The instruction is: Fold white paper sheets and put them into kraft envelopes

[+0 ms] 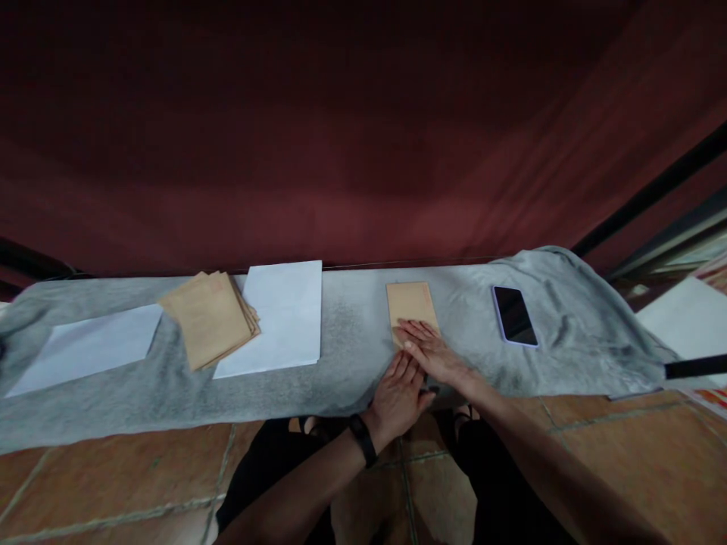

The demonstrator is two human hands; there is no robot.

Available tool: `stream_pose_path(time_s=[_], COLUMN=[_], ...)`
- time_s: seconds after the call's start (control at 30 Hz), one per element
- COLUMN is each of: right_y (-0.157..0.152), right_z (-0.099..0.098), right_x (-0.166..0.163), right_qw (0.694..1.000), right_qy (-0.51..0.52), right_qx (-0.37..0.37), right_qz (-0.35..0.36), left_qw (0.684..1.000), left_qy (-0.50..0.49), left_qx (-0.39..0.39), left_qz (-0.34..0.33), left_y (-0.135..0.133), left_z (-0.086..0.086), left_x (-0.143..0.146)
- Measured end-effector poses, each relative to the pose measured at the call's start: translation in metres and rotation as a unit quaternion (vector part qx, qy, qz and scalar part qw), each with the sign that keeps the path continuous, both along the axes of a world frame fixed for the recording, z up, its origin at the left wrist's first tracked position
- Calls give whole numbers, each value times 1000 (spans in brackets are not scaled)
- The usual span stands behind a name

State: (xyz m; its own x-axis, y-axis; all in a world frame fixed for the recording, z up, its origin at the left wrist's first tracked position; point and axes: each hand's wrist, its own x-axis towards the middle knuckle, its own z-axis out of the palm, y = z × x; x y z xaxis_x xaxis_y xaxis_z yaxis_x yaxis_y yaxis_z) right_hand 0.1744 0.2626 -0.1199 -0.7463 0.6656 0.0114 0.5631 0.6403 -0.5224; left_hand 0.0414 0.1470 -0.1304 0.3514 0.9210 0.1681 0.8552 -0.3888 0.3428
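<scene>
Just right of the frame's centre, a single brown envelope lies flat on the grey cloth, with the right hand spread palm-down over its near end, fingers straight and together, pressing rather than gripping. The left hand lies flat too, fingers extended, just below and left of the right one, its fingertips reaching the envelope's near edge under the right hand's fingers; whether they touch the paper cannot be told. A black wristband circles the left wrist. The envelope's long axis runs from the hands toward the top of the frame, its far short edge pointing at the dark red backdrop. To the right of it lies a black phone, face up, apart from the hands. Left of centre are a white sheet, a fanned stack of brown envelopes overlapping its left edge, and another white sheet at the far left. Below the cloth's near edge, a terracotta tile floor fills the bottom of the frame.
</scene>
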Motion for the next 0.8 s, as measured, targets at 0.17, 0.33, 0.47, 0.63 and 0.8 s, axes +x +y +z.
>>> stream_pose_path(time_s=[0.17, 0.33, 0.47, 0.63, 0.8], right_y=[33, 68, 88, 99, 90], right_z=[-4, -14, -17, -14, -12], right_x=[-15, -34, -45, -52, -48], right_qw=[999, 996, 994, 990, 990], right_qy=[-26, -34, -49, -57, -72], right_qx=[41, 76, 90, 106, 99], right_qz=[19, -19, -48, -72, -63], left_qw=[1000, 999, 998, 997, 997], left_qy=[10, 16, 30, 48, 38], left_qx=[-22, -15, -6, -7, -16], left_qz=[-17, -35, -46, -62, -65], left_y=[-1, 0, 1, 2, 1], left_z=[3, 1, -3, -1, 1], left_x=[-5, -8, -10, -14, -15])
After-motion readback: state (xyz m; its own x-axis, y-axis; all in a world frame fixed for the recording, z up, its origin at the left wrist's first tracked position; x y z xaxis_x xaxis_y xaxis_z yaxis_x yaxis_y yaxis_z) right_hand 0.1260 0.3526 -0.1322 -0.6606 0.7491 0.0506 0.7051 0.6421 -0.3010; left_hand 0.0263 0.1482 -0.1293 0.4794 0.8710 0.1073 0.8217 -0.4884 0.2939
